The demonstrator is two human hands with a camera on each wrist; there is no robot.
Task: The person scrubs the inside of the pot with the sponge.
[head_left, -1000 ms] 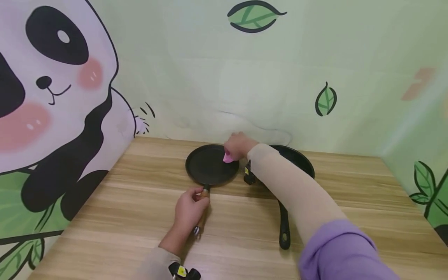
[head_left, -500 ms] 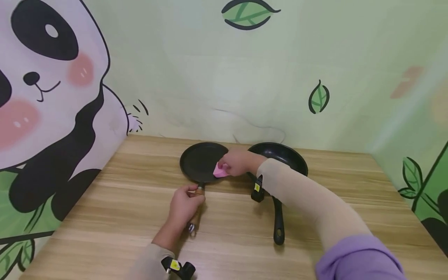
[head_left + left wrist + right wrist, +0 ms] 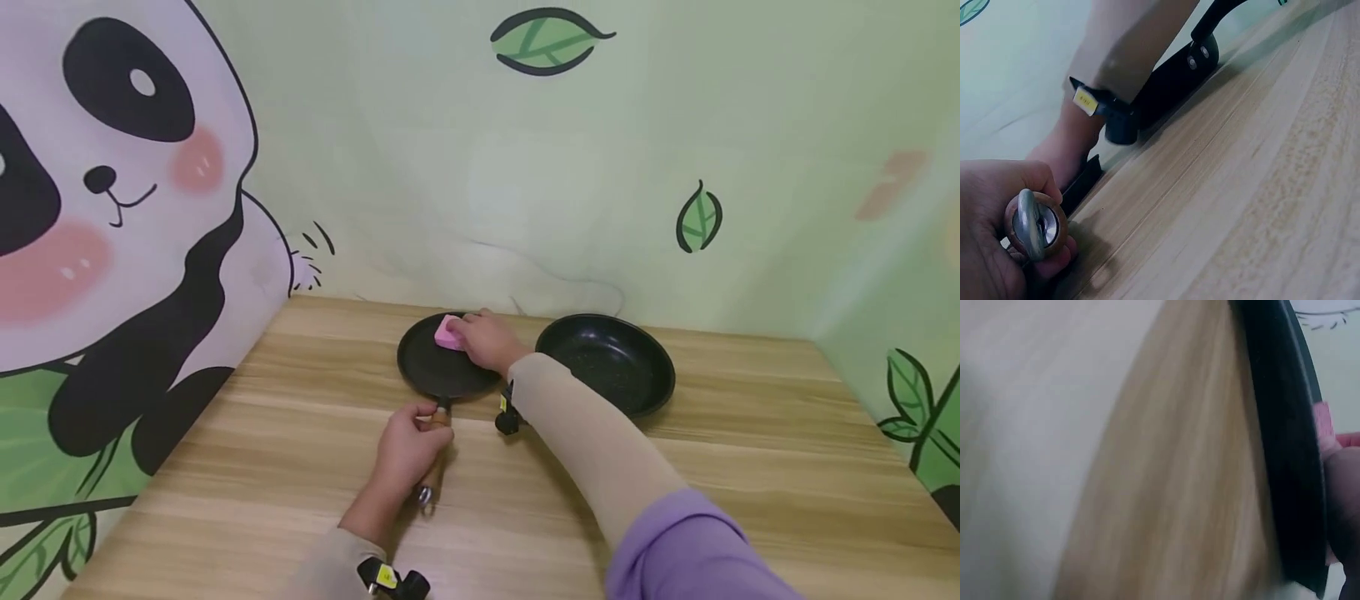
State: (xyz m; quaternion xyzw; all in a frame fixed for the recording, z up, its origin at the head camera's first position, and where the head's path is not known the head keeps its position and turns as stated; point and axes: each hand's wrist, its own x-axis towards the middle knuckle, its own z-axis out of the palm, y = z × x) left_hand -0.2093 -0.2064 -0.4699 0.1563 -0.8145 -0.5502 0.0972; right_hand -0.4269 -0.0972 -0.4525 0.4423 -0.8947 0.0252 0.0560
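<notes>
Seen from above my head, I am judging the step in hand as wiping the flat pan [image 3: 431,375] with the sponge [image 3: 449,333], one hand steadying and the other rubbing. The next move is calling for light pressure and a sideways or circular sweep, with the left grip firm enough that the pan isn't turning under me. The sponge is sitting at the fingertips of my right hand [image 3: 487,340], about nine o'clock from its knuckles, and near twelve o'clock inside the pan's rim; my thumb and fingers are pinching it, though I cannot tell how every finger is lying. My left hand [image 3: 408,450] is clamping the handle [image 3: 432,477], thumb and fingers closing round its wood near the pan's end, the handle pointing to about six and the pan lying at one o'clock from that hand. The deep pan [image 3: 607,362] is standing untouched at three o'clock.
</notes>
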